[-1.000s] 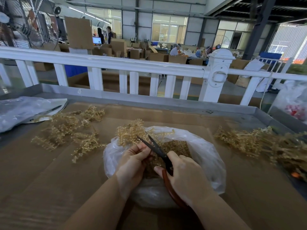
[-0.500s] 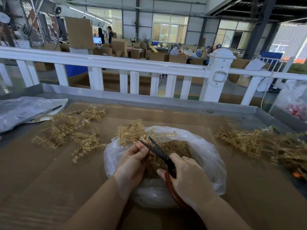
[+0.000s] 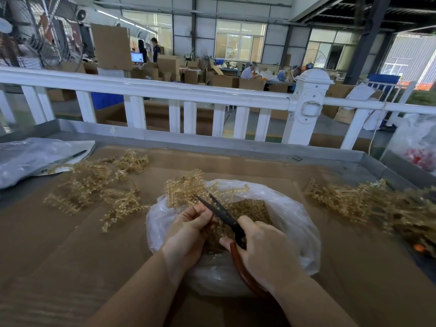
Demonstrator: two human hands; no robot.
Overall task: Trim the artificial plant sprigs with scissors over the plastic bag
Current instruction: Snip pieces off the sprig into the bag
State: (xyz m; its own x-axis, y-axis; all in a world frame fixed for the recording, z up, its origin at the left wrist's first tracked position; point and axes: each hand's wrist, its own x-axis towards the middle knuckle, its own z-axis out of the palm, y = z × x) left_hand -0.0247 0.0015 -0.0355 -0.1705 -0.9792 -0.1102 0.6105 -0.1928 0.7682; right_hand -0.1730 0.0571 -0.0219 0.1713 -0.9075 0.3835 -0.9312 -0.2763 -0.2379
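The person is working mid-cut: the left hand (image 3: 188,228) is pinching a tan plastic sprig (image 3: 186,190) by its stem, holding its beaded head just above the far rim of the clear plastic bag (image 3: 295,223). The right hand (image 3: 264,249) is gripping the brown-handled scissors (image 3: 224,215), fingers curled round the loops, with the dark blades slightly parted and pointing toward the sprig just beyond the left fingers. Trimmed bits are already lying in the bag beneath both hands.

The next move looks like closing the blades on a stem, keeping them clear of the left fingertips, which are sitting very near the cutting edge, and keeping the cut over the bag's mouth so the offcut is falling inside.

On the cardboard-covered bench (image 3: 70,256), 1 loose pile of sprigs (image 3: 94,185) is lying to the left and a larger heap (image 3: 368,201) to the right, both apart from the bag. A second plastic bag (image 3: 30,156) is resting at the far left corner. Nothing is blocking the cut.
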